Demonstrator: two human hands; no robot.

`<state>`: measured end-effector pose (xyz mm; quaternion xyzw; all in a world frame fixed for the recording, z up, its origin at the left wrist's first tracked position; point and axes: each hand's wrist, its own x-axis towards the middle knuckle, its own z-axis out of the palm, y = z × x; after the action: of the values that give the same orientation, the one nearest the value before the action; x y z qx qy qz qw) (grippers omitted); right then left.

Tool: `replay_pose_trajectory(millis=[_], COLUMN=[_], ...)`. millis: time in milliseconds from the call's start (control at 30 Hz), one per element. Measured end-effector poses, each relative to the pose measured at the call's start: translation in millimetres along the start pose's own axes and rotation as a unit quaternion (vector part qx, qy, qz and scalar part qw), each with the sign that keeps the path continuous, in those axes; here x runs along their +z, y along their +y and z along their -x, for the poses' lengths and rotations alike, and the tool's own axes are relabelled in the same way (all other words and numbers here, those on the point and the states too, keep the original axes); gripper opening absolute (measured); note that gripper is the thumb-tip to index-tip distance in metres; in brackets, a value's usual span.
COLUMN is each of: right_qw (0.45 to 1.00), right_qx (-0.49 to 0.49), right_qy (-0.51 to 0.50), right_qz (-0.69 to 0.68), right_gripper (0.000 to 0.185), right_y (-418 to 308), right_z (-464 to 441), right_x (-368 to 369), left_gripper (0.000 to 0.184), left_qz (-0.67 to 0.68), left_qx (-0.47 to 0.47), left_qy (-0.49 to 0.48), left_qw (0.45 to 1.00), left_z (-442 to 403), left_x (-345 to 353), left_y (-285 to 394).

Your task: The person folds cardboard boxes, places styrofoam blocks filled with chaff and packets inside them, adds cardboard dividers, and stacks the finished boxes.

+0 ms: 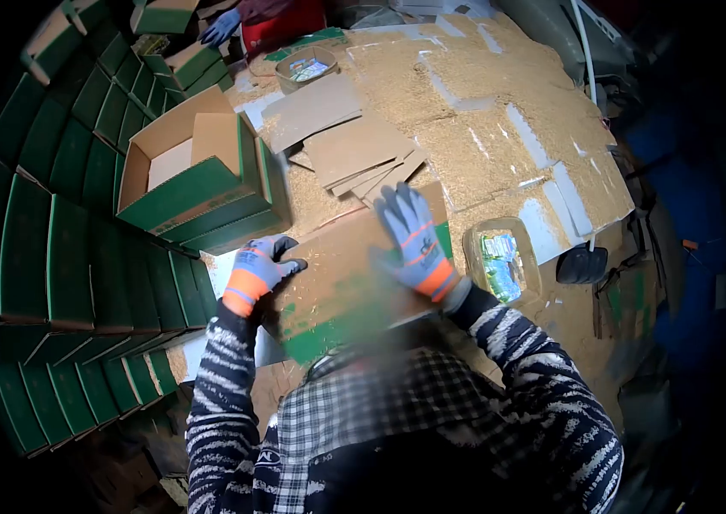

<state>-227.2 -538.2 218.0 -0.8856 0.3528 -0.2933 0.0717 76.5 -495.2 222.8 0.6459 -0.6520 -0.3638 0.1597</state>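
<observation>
A brown cardboard piece (329,265) with green printing and bits of straw-coloured litter lies in front of my body. My left hand (262,267), in a grey-blue and orange glove, holds its left edge, with thumb and finger at the rim. My right hand (414,240), gloved alike, rests over the right part of the piece with its fingers stretched out. A blur covers the lower middle of the cardboard. Just beyond lie several loose cardboard sheets (354,154). An open green and brown box (200,184) sits on another box at the left.
Stacked green boxes (46,257) line the left side. To the right is a plastic tub (504,261) with colourful packets; another tub (307,68) stands farther back. Straw-coloured litter covers the table (500,86). A co-worker's gloved hand (222,27) shows at the top left.
</observation>
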Motion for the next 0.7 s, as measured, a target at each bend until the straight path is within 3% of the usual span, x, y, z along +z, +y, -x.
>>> replay_pose_trajectory(millis=[67, 167, 300, 400, 467, 500, 533, 567, 600, 667, 700], right_qw=[0.999, 0.992, 0.975, 0.975, 0.972, 0.963, 0.948, 0.941, 0.942, 0.95, 0.958], right_qx=[-0.02, -0.071, -0.188, -0.208, -0.171, -0.135, -0.096, -0.056, -0.045, -0.177, -0.194], right_qy=[0.034, 0.042, 0.097, 0.031, 0.021, 0.022, 0.024, -0.055, -0.271, -0.233, -0.167], right_qz=[0.031, 0.091, 0.062, -0.078, -0.16, -0.233, -0.303, -0.328, -0.195, -0.105, -0.128], right_gripper=[0.064, 0.049, 0.039, 0.038, 0.038, 0.038, 0.038, 0.036, 0.038, 0.044, 0.049], right_y=[-0.6, -1.5, 2.9, 3.5, -16.6, -21.0, -26.9, -36.1, -30.4, -19.9, -20.7], right_z=[-17.6, 3.2, 23.5, 23.7, 15.6, 14.9, 14.5, 10.5, 14.9, 37.0, 33.5], right_x=[-46.5, -28.2, -32.8, -52.8, -82.0, -80.2, -76.3, -68.9, -47.9, 0.8, -8.5], left_gripper=[0.032, 0.036, 0.038, 0.041, 0.04, 0.036, 0.033, 0.031, 0.031, 0.031, 0.034], left_qz=[-0.238, -0.351, -0.25, -0.25, 0.033, 0.138, 0.098, 0.181, 0.262, 0.063, -0.036], left_qx=[0.191, 0.195, 0.228, 0.189, 0.122, 0.108, 0.14, 0.171, 0.198, 0.312, 0.331], left_qy=[0.157, 0.113, 0.071, 0.022, -0.037, -0.006, 0.118, 0.217, 0.314, 0.278, 0.234], left_qw=[0.939, 0.909, 0.939, 0.949, 0.991, 0.984, 0.978, 0.944, 0.891, 0.906, 0.913], left_z=[33.8, 27.7, 28.6, 17.3, -1.0, -13.3, -19.1, -22.6, -23.6, -31.8, -30.3], left_x=[-28.5, -3.2, -20.6, -49.2, -73.4, -67.9, -50.9, -25.4, -1.5, 24.7, 31.5], left_y=[64.0, 56.5, 63.4, 27.8, 6.5, -3.4, 5.9, 17.4, 34.9, 46.4, 50.8])
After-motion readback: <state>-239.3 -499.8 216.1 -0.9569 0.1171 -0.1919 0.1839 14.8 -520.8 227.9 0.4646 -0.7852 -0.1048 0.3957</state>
